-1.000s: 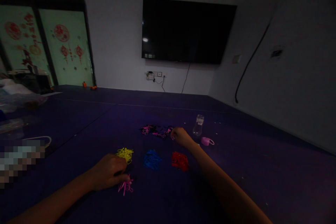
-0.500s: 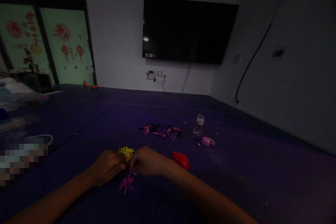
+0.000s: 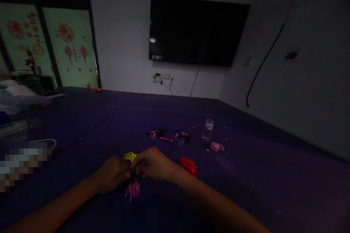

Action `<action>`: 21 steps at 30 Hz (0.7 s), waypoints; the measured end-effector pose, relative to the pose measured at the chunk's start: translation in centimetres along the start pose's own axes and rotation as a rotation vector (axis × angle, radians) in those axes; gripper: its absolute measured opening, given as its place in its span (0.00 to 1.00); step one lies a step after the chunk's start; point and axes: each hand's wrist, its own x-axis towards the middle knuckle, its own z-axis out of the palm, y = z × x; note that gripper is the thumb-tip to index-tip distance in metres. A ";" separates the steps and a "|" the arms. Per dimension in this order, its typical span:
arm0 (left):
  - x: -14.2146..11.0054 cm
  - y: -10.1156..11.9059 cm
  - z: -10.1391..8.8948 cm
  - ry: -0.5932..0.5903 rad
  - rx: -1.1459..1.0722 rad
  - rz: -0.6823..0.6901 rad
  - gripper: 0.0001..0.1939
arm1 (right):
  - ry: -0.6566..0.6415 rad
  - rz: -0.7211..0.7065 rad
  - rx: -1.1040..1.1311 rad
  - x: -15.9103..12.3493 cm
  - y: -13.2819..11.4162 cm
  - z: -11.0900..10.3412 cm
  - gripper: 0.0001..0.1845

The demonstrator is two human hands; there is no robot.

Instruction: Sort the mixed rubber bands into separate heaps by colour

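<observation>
My left hand (image 3: 113,174) rests on the dark floor with its fingers curled, between a yellow pile of rubber bands (image 3: 129,157) and a pink pile of rubber bands (image 3: 132,190). My right hand (image 3: 153,164) reaches across from the right, its fingertips pinched together against the left fingers. Whatever either hand holds is too dark and small to see. A red pile of rubber bands (image 3: 189,166) lies just beyond my right forearm. The blue pile is hidden behind my right hand. Farther out is a mixed heap of pink and black bands (image 3: 171,137).
A clear bottle (image 3: 207,131) stands behind a pink cap with a loop (image 3: 215,147) on the right. Plastic bags (image 3: 16,100) and a blurred-out object (image 3: 24,165) lie at the left. A television (image 3: 197,31) hangs on the far wall.
My right hand has come from the mixed heap toward me and left, over the blue pile, and now meets my left hand. The left hand has drawn its thumb back from the pink pile.
</observation>
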 end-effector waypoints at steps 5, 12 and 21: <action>0.2 0.2 -0.2 0.002 0.005 0.023 0.28 | 0.302 0.191 -0.224 -0.2 2.3 -5.4 0.20; 0.2 0.4 -0.2 -0.003 -0.009 0.029 0.26 | 0.493 0.625 -0.670 -3.6 9.8 -11.5 0.10; 0.1 0.2 0.1 0.001 0.016 0.022 0.27 | 0.447 0.681 -0.670 -3.9 12.9 -10.2 0.11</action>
